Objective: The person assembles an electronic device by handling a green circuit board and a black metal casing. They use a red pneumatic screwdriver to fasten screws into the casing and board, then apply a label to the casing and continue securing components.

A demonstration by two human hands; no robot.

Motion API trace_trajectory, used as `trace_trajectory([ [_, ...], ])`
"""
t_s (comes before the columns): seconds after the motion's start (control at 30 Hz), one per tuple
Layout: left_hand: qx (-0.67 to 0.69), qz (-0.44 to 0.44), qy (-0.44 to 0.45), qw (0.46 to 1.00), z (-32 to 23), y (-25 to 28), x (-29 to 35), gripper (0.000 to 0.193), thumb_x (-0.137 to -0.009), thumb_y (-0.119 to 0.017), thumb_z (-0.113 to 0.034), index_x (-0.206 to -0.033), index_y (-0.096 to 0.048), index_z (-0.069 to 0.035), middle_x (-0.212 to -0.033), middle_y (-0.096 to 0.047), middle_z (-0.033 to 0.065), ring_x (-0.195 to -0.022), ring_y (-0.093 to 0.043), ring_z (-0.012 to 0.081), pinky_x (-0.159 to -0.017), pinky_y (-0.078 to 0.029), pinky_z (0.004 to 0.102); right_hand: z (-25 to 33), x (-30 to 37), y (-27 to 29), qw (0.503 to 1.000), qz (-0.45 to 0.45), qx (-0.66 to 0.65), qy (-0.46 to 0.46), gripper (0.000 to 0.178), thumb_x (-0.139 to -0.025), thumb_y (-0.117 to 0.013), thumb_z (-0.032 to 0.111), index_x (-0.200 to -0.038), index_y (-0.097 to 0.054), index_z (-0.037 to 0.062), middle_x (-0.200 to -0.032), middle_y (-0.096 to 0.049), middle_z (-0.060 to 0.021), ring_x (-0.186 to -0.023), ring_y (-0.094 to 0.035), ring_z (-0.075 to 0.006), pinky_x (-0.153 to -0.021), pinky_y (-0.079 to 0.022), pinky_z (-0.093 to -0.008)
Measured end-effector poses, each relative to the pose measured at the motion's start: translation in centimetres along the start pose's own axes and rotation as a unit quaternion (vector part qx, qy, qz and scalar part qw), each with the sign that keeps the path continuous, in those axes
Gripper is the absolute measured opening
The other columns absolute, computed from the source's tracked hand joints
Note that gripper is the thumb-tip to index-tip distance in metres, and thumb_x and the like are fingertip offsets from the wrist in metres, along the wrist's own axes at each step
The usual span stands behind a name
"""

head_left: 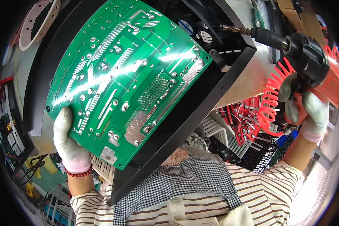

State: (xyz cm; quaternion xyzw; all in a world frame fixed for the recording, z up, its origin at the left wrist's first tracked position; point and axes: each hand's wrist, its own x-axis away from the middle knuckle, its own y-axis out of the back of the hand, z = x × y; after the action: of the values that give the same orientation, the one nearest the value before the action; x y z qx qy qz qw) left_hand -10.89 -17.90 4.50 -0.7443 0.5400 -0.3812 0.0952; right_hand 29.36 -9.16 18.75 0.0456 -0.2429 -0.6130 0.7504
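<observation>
A large green circuit board, solder side up, is tilted over a black metal case. My left hand, in a whitish glove, grips the board's near left edge, thumb on top and the other fingers hidden beneath. Out to the right, my gloved right hand is wrapped round the grip of a red and black power screwdriver. Its bit points left, above the case's far right corner and apart from the board. A round fan shows inside the case, beyond the board's edge.
A red coiled hose hangs beside the screwdriver. Red parts with wires and a white plastic basket are at the near right. A pink perforated basket with small dark pieces stands far left. Cardboard is far right.
</observation>
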Motion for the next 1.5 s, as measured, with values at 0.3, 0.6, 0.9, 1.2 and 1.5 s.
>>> trace_trajectory([
  [0.3, -0.004, -0.003, -0.002, 1.000, 0.0, -0.1, -0.5, 0.046, -0.098, -0.053, -0.027, -0.134, -0.052, 0.002, -0.126, -0.063, 0.0162, -0.110, -0.065, 0.0258, -0.098, -0.051, 0.0397, 0.5, 0.0, 0.1, 1.000, -0.004, 0.018, 0.001, 0.064, -0.084, -0.071, 0.033, -0.126, -0.051, -0.0102, -0.085, -0.067, -0.0219, -0.046, -0.054, -0.0117, -0.041, -0.042, -0.0229],
  [0.6, -0.012, -0.005, 0.026, 1.000, 0.5, -0.5, -0.7, 0.049, -0.098, -0.054, -0.030, -0.136, -0.051, 0.002, -0.129, -0.062, 0.0164, -0.112, -0.064, 0.0266, -0.099, -0.050, 0.0412, 1.4, 0.0, 0.5, 0.996, -0.029, 0.079, 0.005, 0.056, -0.080, -0.068, 0.022, -0.124, -0.053, -0.0100, -0.086, -0.067, -0.0209, -0.047, -0.055, -0.0128, -0.046, -0.045, -0.0243],
  [0.9, -0.008, -0.011, 0.027, 1.000, 0.4, -0.7, -0.8, 0.044, -0.097, -0.056, -0.026, -0.131, -0.055, 0.002, -0.122, -0.065, 0.0161, -0.108, -0.066, 0.0244, -0.096, -0.053, 0.0379, 3.0, -0.5, 1.2, 0.988, -0.015, 0.152, 0.012, 0.056, -0.081, -0.068, 0.025, -0.122, -0.053, -0.0100, -0.086, -0.067, -0.0204, -0.047, -0.054, -0.0124, -0.045, -0.044, -0.0240],
  [1.2, -0.022, -0.050, 0.029, 0.998, 0.4, -1.6, -0.7, 0.036, -0.099, -0.055, -0.026, -0.124, -0.058, 0.000, -0.106, -0.071, 0.0110, -0.055, -0.056, 0.0060, -0.043, -0.036, 0.0171, 5.3, -1.6, 1.3, 0.971, -0.003, 0.238, 0.019, 0.056, -0.082, -0.067, 0.028, -0.121, -0.053, -0.0099, -0.085, -0.066, -0.0199, -0.046, -0.053, -0.0119, -0.044, -0.042, -0.0238],
  [1.5, -0.007, -0.032, 0.041, 0.999, 0.4, -1.1, -0.9, 0.027, -0.099, -0.055, -0.022, -0.117, -0.060, -0.003, -0.093, -0.070, 0.0062, -0.043, -0.040, 0.0009, -0.036, -0.023, 0.0170, 7.3, -2.3, 1.0, 0.953, 0.001, 0.302, 0.027, 0.057, -0.083, -0.067, 0.031, -0.120, -0.054, -0.0099, -0.084, -0.066, -0.0194, -0.045, -0.051, -0.0114, -0.043, -0.041, -0.0235],
])
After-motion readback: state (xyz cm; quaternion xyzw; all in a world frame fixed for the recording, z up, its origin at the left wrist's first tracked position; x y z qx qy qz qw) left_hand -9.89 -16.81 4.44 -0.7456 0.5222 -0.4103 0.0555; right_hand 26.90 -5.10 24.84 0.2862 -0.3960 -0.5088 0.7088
